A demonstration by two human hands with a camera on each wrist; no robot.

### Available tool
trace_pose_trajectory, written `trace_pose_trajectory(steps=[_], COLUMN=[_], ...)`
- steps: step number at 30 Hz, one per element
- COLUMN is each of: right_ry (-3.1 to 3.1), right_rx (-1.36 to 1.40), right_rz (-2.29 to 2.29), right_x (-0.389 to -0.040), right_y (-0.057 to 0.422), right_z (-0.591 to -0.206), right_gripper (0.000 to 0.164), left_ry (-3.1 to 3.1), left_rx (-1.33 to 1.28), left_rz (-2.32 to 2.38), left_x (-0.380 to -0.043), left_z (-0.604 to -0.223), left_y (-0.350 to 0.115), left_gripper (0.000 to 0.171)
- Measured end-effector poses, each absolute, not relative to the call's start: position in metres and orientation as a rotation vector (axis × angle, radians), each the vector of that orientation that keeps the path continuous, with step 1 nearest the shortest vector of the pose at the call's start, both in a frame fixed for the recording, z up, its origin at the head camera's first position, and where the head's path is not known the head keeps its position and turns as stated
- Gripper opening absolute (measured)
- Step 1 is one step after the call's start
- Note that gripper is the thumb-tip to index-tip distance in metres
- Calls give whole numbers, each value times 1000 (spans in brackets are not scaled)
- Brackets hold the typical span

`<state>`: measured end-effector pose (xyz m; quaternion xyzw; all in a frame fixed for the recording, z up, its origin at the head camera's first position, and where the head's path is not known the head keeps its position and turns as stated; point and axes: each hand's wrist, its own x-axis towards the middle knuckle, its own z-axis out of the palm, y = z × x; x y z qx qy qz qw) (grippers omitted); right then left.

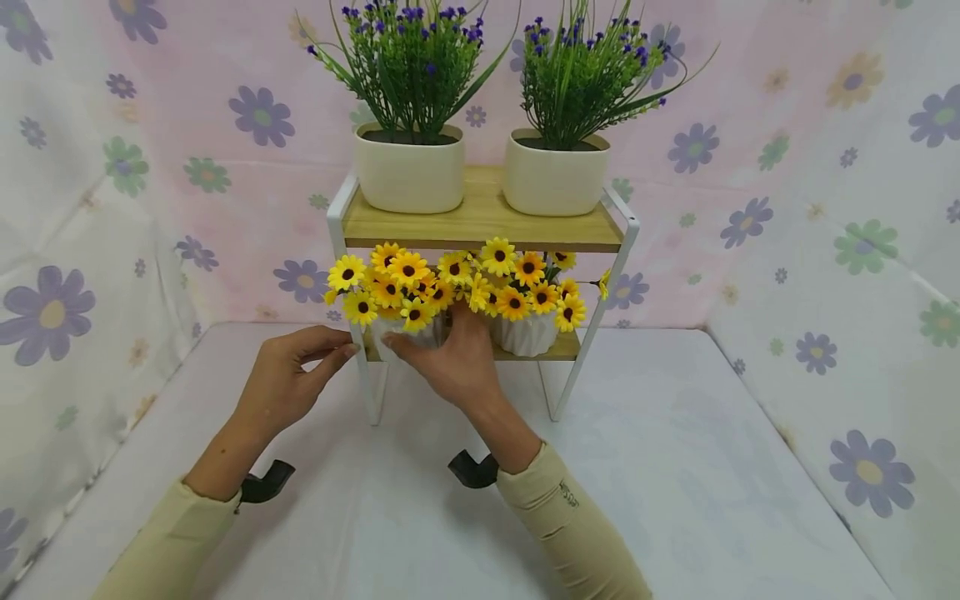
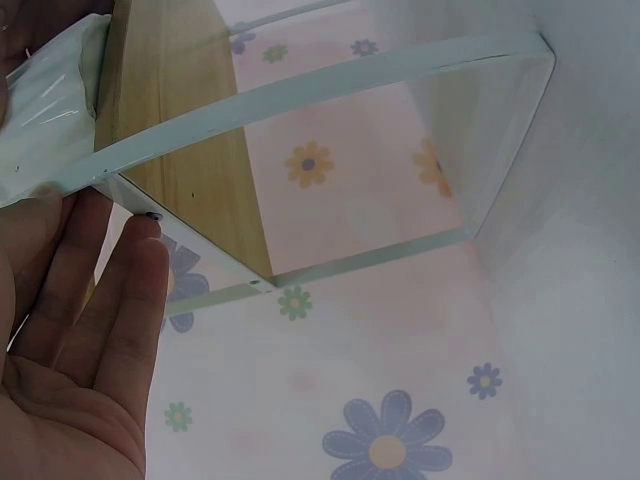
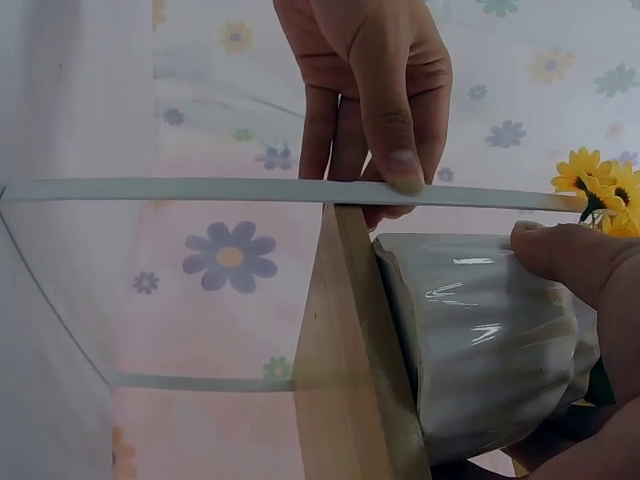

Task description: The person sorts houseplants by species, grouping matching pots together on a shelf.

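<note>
My left hand pinches the white metal side frame of a two-tier plant stand, beside its lower wooden board. In the head view, my right hand reaches in at the lower tier and grips a ribbed white flowerpot, thumb on the near side and fingers on the far side. This pot stands at the left end of the lower board, with yellow artificial sunflowers over its rim. To its right stands a second ribbed white pot with similar sunflowers.
Two cream planters, one left and one right, hold purple-flowered greenery on the stand's upper board. The stand is on a white-covered table. Flower-print cloth hangs behind and at both sides.
</note>
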<state>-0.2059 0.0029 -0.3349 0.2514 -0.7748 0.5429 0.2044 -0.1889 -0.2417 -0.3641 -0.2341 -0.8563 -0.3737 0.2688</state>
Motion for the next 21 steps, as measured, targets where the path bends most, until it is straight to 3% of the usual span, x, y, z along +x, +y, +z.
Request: trace_pose_trajectory(steps=[21], right_ry=[-2138], right_rx=[719], right_rz=[1402], right_x=[-208], right_y=[7], right_z=[-344], right_gripper=[73], left_ry=[-2310], left_rx=[-625], left_rz=[-997], left_x=[-190], left_z=[-365], left_y=[-240], left_gripper=[17])
